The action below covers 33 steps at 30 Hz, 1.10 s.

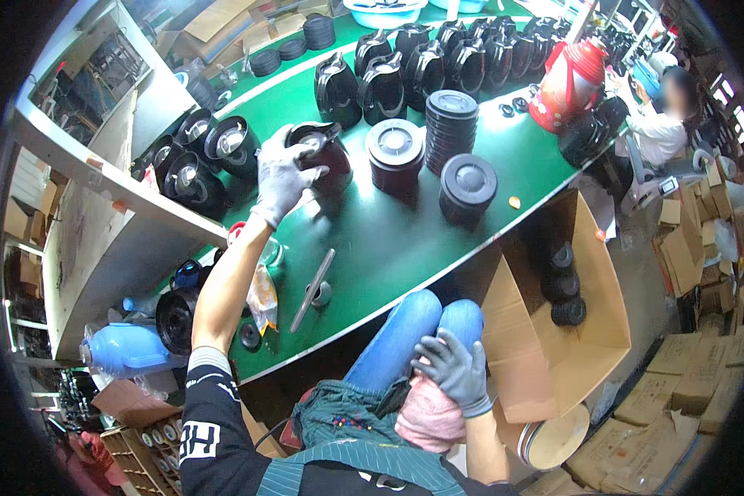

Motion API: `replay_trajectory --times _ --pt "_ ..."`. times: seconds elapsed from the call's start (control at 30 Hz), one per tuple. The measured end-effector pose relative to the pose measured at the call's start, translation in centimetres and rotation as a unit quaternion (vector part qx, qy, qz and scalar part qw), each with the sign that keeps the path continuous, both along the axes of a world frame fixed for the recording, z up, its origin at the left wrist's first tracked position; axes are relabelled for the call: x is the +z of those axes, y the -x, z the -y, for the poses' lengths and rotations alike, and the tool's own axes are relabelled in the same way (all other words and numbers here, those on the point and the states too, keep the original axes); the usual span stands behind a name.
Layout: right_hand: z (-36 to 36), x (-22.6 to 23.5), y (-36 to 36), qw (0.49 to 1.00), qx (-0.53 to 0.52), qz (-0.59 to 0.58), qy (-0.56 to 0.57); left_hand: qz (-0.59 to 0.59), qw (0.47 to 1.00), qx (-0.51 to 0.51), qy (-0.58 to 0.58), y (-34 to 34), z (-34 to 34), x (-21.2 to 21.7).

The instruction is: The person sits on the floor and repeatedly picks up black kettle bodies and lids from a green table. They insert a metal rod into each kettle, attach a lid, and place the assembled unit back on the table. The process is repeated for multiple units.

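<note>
My left hand [283, 175], in a grey glove, is closed around the upper part of a shiny black jug [332, 165] standing on the green table. Its thumb lies across the jug's near side. Down at my lap, my gloved right hand [456, 376] is on a bunched pink cloth [426, 413], with its fingers bent over the cloth's upper part. Just right of the jug stand a short stack of round black parts with a grey top [395, 145], a taller stack of black rings [451, 124] and a lidded black cylinder [469, 182].
Several black jugs [380, 87] line the table's far side, near a red flask [566, 83]. Open black pots [231, 140] sit left by a white frame [116, 178]. A metal bar on a stand [312, 289] rises near me. An open carton [587, 355] stands right; a person [657, 132] sits beyond.
</note>
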State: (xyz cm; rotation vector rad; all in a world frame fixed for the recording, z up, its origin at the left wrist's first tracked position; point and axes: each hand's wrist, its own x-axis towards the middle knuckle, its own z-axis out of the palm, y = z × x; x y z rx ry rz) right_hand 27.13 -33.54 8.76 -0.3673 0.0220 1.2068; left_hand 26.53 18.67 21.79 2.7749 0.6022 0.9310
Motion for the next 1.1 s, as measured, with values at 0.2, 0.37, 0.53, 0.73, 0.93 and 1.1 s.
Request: replay_trajectory --times 0.2,0.37,0.53,0.73,0.93,1.1 --pt "-0.5 0.0 -0.3 1.0 -0.01 -0.017 -0.005 0.046 0.999 -0.013 0.008 -11.1 -4.9 -3.1" --pt "-0.7 0.1 -0.7 1.0 0.004 -0.01 0.011 0.079 0.993 0.05 -0.076 -15.4 -8.8 -5.4" --pt "-0.8 0.1 -1.2 0.999 0.005 -0.043 -0.015 0.085 0.978 0.036 -0.186 -12.8 -11.8 -3.5" --pt "-0.8 -0.4 -1.2 1.0 0.027 0.005 -0.009 -0.304 0.879 0.349 -0.116 2.9 -11.8 -0.1" --pt "-0.9 0.6 -0.8 0.997 0.043 0.064 0.028 -0.194 0.95 0.244 -0.017 7.2 -13.3 -3.0" --pt "-4.7 3.8 -0.4 0.938 0.061 0.333 0.075 -0.058 0.994 0.058 -0.078 8.3 -1.9 4.3"
